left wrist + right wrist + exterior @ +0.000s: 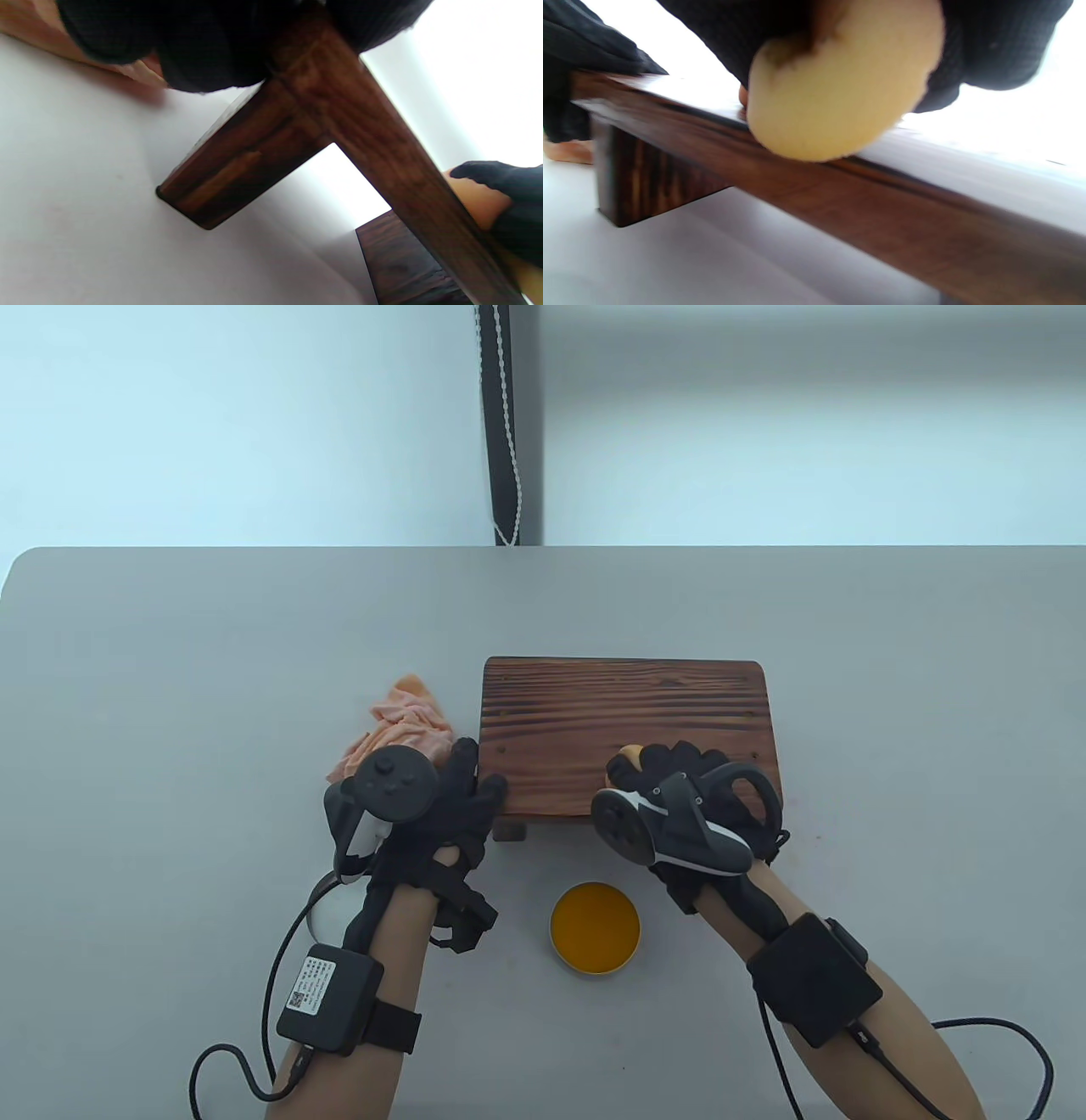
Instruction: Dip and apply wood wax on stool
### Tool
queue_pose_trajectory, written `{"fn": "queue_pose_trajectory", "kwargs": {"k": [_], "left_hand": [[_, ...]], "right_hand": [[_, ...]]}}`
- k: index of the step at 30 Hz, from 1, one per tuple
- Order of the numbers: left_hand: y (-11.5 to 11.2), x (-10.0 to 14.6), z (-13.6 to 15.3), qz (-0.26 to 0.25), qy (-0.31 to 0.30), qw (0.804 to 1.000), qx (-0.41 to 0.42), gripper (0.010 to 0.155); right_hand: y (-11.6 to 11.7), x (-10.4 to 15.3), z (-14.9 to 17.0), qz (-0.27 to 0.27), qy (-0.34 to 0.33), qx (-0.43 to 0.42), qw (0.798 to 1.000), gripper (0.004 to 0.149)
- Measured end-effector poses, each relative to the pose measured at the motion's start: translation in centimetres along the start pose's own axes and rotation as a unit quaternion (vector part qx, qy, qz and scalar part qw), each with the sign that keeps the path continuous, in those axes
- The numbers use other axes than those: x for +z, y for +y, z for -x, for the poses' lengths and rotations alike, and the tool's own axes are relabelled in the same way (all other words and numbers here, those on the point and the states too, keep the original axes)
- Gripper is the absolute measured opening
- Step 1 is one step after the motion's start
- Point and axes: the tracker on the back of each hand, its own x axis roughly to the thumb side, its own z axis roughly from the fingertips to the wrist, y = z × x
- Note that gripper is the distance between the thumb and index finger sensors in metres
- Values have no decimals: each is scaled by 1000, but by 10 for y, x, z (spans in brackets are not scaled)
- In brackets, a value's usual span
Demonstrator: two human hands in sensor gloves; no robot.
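Crumpled peach cloth (pixel 399 723) idle far left. Left hand (pixel 450 806) clamps near-left corner of dark striped wooden stool (pixel 628 729) — thumb curled over top. Round tin of amber wax (pixel 596 927) open, just before stool. Right hand (pixel 679 780) pinches pale yellow sponge pad (pixel 840 84) onto near edge — waxing underway, most of top probably left.

Stool (pixel 628 712): dark-stained wood, strong grain lines, a slight sheen seen on the top edge in the right wrist view. Sponge pad (pixel 840 80): pale yellow foam, fine-pored, matt. Cloth (pixel 403 725): peach fabric, crumpled, soft-looking. Wax (pixel 594 927): amber, smooth, held in a small round tin. Desk (pixel 212 687): grey, smooth, matt. Gloves: black knitted fabric, matt.
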Motion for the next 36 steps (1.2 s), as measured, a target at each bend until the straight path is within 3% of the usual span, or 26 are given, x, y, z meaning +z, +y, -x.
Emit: {"fn": "queue_pose_trajectory", "kwargs": {"k": [6,12,19,26,30,33,36], "left_hand": [[0,0,0,-1,1,1000,1,81],[-1,0,0,-1,1,1000,0,81],[-1,0,0,-1,1,1000,-1,81],[-2,0,1,-3,1,1000,0,81],[-1,-1,2,2,1,1000,6,81],[-1,-1,1,0,1,1000,3,81],[-2,-1,1,-1,0,1000,-3,81]], "right_hand": [[-8,28,-8,-19,-44,-4,999,40],[0,5,6,1,3,-11,1000,39],[-7,31,-5,-18,-40,0,999,40],[1,7,13,-4,14,-22,1000,39],[-4,21,6,-15,-10,25,1000,39],[-7,37,-2,-13,-36,-8,999,40],[-3,30,-1,9,-21,-6,1000,38]]}}
